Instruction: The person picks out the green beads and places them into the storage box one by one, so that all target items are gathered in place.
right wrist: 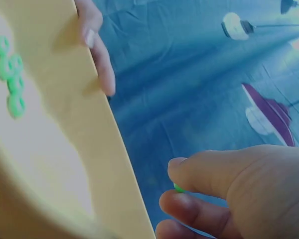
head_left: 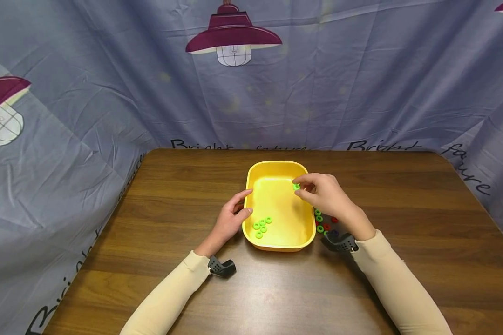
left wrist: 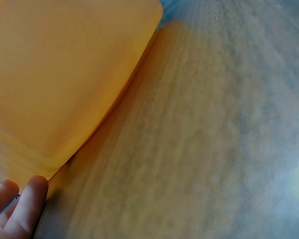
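Observation:
A yellow plastic tub stands on the wooden table, several small green rings lying together at its near left. My left hand rests at the left rim, with index finger and thumb tips reaching over the edge. In the left wrist view, fingertips meet the tub's edge. Over the tub's right side, my right hand pinches one green ring between thumb and fingers. From the right wrist view only a green sliver of that ring shows; the fingers hide the rest.
Beside the tub's right wall lies a loose group of rings, including green rings, red rings and a dark ring, partly under the right forearm. A patterned curtain hangs behind the table.

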`<control>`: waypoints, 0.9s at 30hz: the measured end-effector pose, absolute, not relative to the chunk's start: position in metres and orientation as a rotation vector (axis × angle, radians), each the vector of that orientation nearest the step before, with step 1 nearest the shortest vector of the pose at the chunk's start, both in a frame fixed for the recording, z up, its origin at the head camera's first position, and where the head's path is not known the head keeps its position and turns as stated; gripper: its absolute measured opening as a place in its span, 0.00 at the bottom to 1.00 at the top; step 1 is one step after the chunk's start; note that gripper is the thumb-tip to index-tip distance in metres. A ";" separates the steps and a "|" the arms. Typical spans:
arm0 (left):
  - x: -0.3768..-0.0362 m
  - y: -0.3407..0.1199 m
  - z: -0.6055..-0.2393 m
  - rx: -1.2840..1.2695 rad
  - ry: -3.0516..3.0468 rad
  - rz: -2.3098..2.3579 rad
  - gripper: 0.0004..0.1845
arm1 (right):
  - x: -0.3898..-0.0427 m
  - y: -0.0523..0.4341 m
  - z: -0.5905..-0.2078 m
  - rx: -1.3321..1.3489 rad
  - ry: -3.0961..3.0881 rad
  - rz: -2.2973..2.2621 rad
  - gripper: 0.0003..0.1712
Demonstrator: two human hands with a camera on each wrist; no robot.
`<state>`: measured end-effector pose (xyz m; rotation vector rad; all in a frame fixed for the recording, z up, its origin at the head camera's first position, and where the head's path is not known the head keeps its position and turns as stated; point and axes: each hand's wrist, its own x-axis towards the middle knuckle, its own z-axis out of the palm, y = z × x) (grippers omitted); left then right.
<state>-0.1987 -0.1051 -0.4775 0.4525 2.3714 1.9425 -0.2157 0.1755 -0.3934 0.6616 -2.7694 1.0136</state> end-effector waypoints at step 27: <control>-0.199 -0.105 -0.476 0.501 2.321 1.986 0.29 | -0.201 0.119 -0.410 0.721 -2.945 0.854 0.11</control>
